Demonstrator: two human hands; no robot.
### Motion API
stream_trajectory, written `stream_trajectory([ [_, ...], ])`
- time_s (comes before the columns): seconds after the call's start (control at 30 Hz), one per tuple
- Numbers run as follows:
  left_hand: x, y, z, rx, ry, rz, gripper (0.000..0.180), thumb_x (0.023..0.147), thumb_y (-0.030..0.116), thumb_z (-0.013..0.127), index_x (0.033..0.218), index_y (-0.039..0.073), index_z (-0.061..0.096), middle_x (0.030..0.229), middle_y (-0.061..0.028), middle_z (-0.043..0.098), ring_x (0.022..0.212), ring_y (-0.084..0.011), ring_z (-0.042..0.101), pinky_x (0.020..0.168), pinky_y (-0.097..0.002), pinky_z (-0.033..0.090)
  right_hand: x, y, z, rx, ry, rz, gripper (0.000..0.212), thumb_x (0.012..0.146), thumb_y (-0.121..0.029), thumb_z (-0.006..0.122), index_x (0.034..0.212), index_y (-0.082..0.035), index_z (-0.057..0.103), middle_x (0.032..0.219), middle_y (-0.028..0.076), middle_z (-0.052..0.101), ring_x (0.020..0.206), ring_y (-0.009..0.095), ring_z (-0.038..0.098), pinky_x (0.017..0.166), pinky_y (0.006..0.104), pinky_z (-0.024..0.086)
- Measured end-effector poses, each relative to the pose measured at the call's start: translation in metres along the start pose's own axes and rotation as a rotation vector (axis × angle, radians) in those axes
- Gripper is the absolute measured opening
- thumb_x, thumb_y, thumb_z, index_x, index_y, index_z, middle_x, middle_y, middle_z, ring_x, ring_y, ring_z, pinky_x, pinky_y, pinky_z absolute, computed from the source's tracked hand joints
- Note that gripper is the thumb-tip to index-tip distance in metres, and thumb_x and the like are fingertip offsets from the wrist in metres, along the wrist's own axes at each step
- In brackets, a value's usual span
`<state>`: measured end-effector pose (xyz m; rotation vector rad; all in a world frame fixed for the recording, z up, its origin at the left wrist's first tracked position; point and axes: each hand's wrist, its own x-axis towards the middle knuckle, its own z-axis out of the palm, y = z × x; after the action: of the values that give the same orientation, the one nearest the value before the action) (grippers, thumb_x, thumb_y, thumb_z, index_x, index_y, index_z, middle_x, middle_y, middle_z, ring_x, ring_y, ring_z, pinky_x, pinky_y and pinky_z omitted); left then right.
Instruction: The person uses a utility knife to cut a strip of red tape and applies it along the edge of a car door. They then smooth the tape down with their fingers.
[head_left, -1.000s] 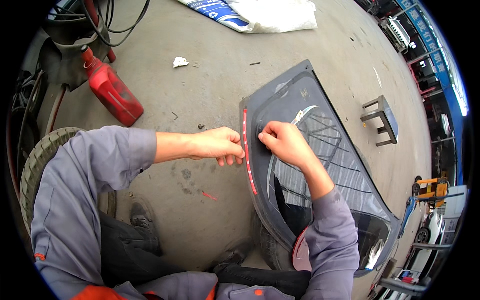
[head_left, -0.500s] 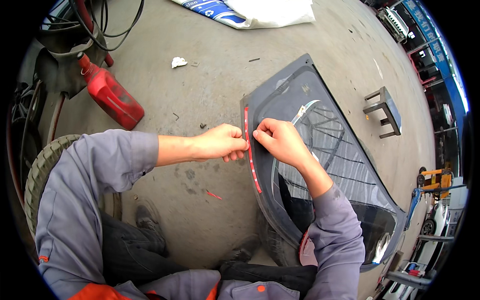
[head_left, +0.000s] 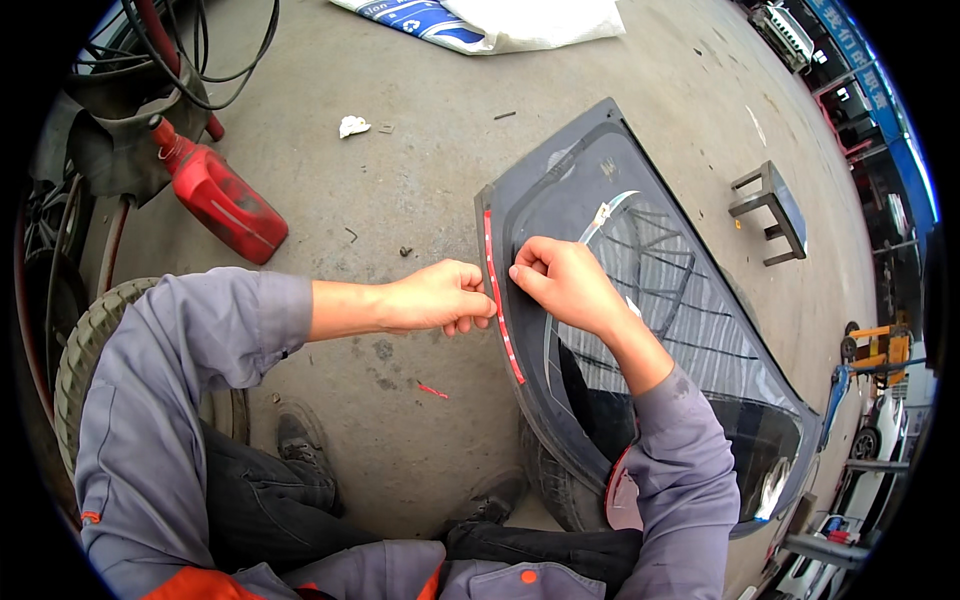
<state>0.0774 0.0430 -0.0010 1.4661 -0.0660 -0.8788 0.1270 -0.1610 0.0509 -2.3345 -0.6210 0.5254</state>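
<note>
A dark grey vehicle panel with a large glass pane lies slanting in front of me, raised on a tyre. A strip of red tape with pale marks runs along its left edge. My left hand is closed at this edge, thumb and forefinger tips meeting beside the tape. Over the panel's frame, just right of the strip, my right hand is also closed, thumb against the curled forefinger. Anything small between the fingers of either hand is hidden.
On the floor at left lies a red plastic jug. A tyre stands by my left arm. A small stool is beyond the panel, a white-and-blue sack at the far side. A red scrap lies near my feet.
My left hand has shifted slightly down along the panel's edge. The right hand keeps nearly the same pose over the frame. The whole view has tilted a little.
</note>
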Motion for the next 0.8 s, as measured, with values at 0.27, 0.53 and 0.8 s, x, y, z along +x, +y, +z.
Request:
stream_trajectory([
  [0.27, 0.001, 0.003, 0.000, -0.026, -0.008, -0.030, 0.012, 0.090, 0.016, 0.062, 0.095, 0.005, 0.060, 0.082, -0.0029, 0.063, 0.068, -0.0093, 0.058, 0.060, -0.0245, 0.048, -0.002, -0.004, 0.000, -0.007, -0.038, -0.002, 0.015, 0.084, -0.014, 0.065, 0.087, 0.001, 0.064, 0.068, 0.009, 0.064, 0.062, 0.016, 0.061, 0.059, 0.0328, 0.048],
  [0.53, 0.001, 0.002, -0.003, 0.011, -0.055, -0.024, 0.018, 0.085, 0.015, 0.070, 0.094, 0.003, 0.059, 0.081, -0.0029, 0.063, 0.068, -0.0104, 0.058, 0.061, -0.0253, 0.048, -0.004, -0.013, 0.001, -0.028, -0.086, -0.020, 0.016, 0.080, -0.013, 0.066, 0.082, 0.003, 0.064, 0.069, 0.012, 0.065, 0.063, 0.021, 0.063, 0.059, 0.0341, 0.049],
  [0.8, -0.002, 0.007, -0.010, 0.029, -0.099, 0.004, 0.019, 0.086, 0.018, 0.070, 0.092, 0.003, 0.060, 0.082, -0.0036, 0.063, 0.069, -0.0108, 0.057, 0.061, -0.0259, 0.047, -0.009, -0.020, 0.011, -0.207, -0.044, -0.062, 0.018, 0.078, -0.015, 0.070, 0.076, 0.002, 0.062, 0.071, 0.013, 0.065, 0.066, 0.027, 0.065, 0.060, 0.0371, 0.050],
])
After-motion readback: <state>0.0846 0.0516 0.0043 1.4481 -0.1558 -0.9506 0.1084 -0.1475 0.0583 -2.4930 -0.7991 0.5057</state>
